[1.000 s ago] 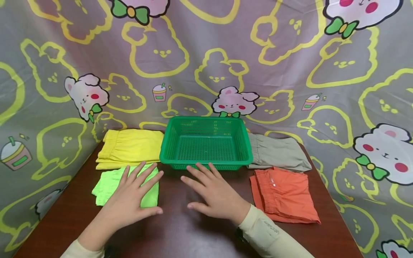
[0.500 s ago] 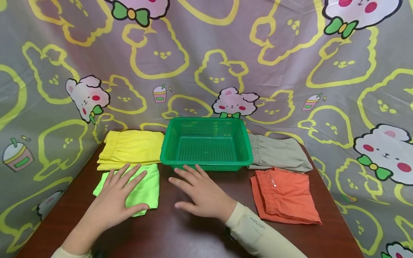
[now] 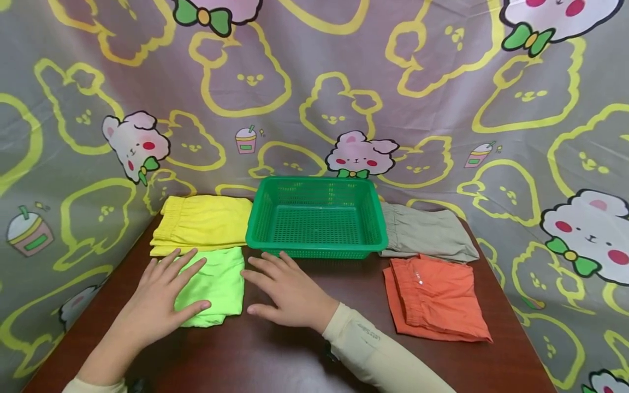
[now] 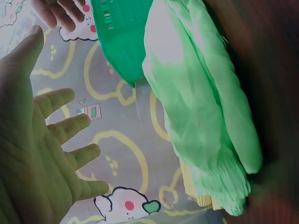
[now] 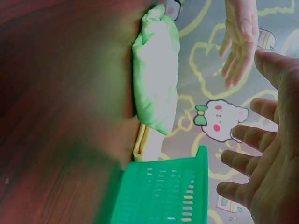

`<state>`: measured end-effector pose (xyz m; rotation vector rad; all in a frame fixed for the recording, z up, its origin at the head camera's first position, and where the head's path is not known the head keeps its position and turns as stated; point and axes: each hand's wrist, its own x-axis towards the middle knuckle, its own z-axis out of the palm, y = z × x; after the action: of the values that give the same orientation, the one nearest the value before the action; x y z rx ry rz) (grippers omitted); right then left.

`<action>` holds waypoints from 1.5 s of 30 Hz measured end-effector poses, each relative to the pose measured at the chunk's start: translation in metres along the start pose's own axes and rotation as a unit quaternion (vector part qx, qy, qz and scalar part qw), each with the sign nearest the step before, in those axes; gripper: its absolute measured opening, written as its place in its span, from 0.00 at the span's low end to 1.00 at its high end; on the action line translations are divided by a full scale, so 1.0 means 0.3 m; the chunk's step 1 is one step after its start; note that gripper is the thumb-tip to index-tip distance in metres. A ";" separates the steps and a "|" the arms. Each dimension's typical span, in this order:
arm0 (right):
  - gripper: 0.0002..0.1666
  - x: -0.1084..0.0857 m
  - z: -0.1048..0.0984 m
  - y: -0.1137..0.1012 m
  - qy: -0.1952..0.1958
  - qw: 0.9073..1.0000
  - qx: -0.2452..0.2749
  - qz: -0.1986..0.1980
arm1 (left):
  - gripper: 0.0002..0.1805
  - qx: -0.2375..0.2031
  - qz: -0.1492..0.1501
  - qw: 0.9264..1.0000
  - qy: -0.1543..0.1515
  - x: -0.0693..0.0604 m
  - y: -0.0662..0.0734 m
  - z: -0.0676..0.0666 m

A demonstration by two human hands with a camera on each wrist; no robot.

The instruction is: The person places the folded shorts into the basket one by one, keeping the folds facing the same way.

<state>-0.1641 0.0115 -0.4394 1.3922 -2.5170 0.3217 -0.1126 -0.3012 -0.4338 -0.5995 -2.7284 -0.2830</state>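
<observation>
My left hand [image 3: 156, 297] hovers with spread fingers above the left part of the folded neon green garment [image 3: 218, 284], covering some of it. In the left wrist view a gap shows between that hand and the cloth. My right hand [image 3: 290, 292], fingers also spread, hangs over the table between the green garment and the front of the green plastic basket [image 3: 316, 248]. Neither hand holds anything. Behind the green garment lies a folded yellow garment [image 3: 206, 221] with a gathered waistband. No contents show inside the basket.
Right of the basket lies a folded grey-beige garment [image 3: 425, 232]. In front of it is a folded orange garment [image 3: 439, 297] with an elastic waistband. All rest on a dark brown table [image 3: 275, 360]. A patterned curtain [image 3: 314, 71] surrounds the back and sides.
Both hands have moved left with fingers still spread. More of the green garment's right part now shows. The garments and basket have stayed in place.
</observation>
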 end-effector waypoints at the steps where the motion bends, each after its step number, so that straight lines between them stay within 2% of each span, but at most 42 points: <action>1: 0.41 0.006 0.005 -0.002 0.000 1.000 -0.002 0.000 | 0.48 0.000 -0.001 1.000 0.000 -0.002 -0.005 0.000; 14: 0.39 0.094 0.076 -0.037 -0.034 0.999 -0.013 -0.003 | 0.43 -0.010 -0.031 0.999 -0.022 -0.030 -0.074 0.013; 21: 0.39 0.128 0.117 -0.062 -0.059 0.998 -0.012 0.012 | 0.41 -0.015 -0.045 0.998 -0.043 -0.036 -0.104 0.019; 39: 0.36 0.219 0.195 -0.104 -0.087 0.996 -0.008 0.031 | 0.40 -0.002 -0.062 0.993 -0.100 -0.030 -0.167 0.036; 45: 0.33 0.254 0.218 -0.122 -0.097 0.995 -0.025 0.022 | 0.39 -0.031 -0.066 0.991 -0.112 -0.036 -0.188 0.062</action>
<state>-0.1793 -0.0884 -0.4744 1.4119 -2.6942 0.1366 -0.1332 -0.3507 -0.4617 -0.4943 -2.9927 -0.3530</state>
